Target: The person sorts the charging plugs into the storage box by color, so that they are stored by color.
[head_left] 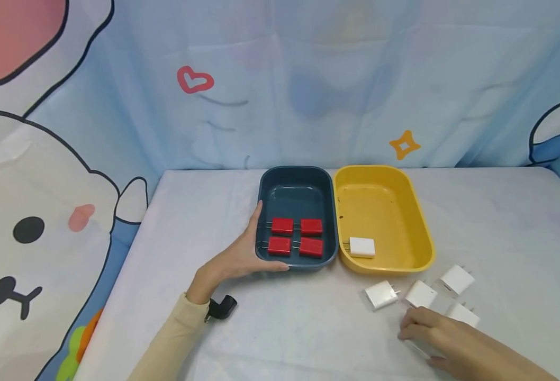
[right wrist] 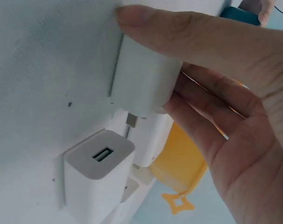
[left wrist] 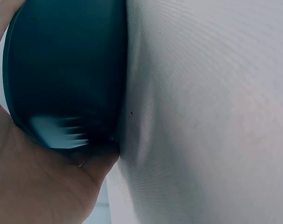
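At its near left corner, a dark blue tray is gripped by my left hand, thumb along the front wall and fingers against the left side. Several red plug chargers lie in rows inside that tray. My right hand pinches a white plug charger between thumb and fingers, low over the tablecloth; in the head view the hand mostly covers it. Beyond that hand lie several more white chargers. Another white charger lies in the near left corner of the yellow tray.
The two trays stand side by side at the back of the table, against a printed curtain. A black wrist-worn camera sits at the left wrist. In the right wrist view, a charger stands close beside the held one.
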{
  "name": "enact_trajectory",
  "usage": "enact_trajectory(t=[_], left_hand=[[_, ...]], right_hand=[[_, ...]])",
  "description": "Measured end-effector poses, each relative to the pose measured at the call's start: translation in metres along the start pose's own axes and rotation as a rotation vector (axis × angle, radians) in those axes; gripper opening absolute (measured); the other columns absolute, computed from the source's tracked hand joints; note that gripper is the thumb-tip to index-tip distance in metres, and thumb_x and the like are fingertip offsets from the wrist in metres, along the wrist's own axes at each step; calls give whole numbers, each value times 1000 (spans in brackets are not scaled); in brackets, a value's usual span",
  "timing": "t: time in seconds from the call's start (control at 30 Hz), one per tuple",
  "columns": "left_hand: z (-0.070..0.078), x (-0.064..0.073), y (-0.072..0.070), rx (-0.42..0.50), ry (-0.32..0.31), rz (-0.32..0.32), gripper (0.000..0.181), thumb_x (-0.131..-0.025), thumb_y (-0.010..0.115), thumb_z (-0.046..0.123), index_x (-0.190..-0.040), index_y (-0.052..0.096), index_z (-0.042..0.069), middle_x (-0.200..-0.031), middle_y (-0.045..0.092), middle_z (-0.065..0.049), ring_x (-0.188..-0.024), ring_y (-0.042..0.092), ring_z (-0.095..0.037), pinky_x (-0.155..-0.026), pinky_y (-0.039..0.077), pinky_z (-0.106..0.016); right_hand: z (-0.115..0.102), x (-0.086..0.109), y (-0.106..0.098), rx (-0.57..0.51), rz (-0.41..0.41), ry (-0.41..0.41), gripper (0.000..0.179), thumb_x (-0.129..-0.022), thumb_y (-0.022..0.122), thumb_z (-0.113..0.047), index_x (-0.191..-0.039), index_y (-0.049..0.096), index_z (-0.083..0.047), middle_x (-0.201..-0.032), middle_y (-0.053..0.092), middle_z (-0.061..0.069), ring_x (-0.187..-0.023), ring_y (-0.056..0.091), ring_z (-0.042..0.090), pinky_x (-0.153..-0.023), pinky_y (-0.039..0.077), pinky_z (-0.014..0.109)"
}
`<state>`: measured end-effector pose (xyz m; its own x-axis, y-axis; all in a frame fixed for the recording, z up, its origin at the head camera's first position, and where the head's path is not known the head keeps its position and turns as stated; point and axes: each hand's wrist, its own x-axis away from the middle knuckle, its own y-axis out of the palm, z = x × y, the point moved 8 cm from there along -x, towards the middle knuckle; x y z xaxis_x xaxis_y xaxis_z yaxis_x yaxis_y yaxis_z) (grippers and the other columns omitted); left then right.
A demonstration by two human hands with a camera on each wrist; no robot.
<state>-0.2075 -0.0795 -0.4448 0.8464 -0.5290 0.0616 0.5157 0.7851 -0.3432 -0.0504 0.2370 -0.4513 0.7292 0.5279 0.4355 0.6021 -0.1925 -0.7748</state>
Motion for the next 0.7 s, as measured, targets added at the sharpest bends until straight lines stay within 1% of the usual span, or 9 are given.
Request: enact_trajectory(t=[0.1,0.2,0.33,0.4,0.57,0.63,0.7], left_hand=[[0,0,0,-8,-6,5,135,-80,89,25,-167,-13,23,-173,11,0,-155,17,-20,-119,37,-56],[-1,0,0,-18,-10,4,135,-80,89,26,-167,-13,23,-173,10,0,-156,17,-21,-118,38,-56],[-1,0,0,-26,-14,-1,135,-80,89,27,-167,-14,22,-174,10,0,-156,17,-21,-119,37,-56],[1,0,0,-24,-11,-2,136,-80,89,26,-167,-14,22,-174,10,-1,-156,17,-20,-119,36,-56],[3,0,0,-10,6,-4,135,-80,89,23,-167,-14,21,-173,11,-1,-155,18,-20,-119,37,-55],[2,0,0,-10,5,-5,136,-80,89,23,-167,-14,21,-174,11,-1,-155,17,-20,-119,37,-56],[1,0,0,-20,-2,-4,136,-80,89,23,-167,-15,21,-174,10,0,-156,17,-20,-119,36,-56]], right_hand=[[1,0,0,21,13,1,48,-77,92,-14,-119,72,-20,-119,65,-4,-97,62,18,-83,61,40],[4,-1,0,24,14,28,48,-75,93,-13,-118,72,-17,-118,67,-2,-99,63,21,-84,61,42],[8,-1,2,1,1,74,49,-74,93,-12,-118,72,-16,-120,67,-1,-100,63,22,-86,60,44],[8,-1,2,14,8,66,49,-73,94,-12,-117,73,-16,-120,68,-1,-99,63,22,-85,60,45],[6,1,-3,96,59,2,47,-71,96,-16,-113,75,-16,-118,67,2,-95,65,21,-81,62,41],[6,1,-4,116,66,7,47,-70,96,-17,-112,76,-17,-118,67,2,-96,65,22,-80,62,40],[8,1,-4,117,63,30,47,-70,96,-17,-113,76,-17,-119,68,3,-96,66,23,-80,62,41]])
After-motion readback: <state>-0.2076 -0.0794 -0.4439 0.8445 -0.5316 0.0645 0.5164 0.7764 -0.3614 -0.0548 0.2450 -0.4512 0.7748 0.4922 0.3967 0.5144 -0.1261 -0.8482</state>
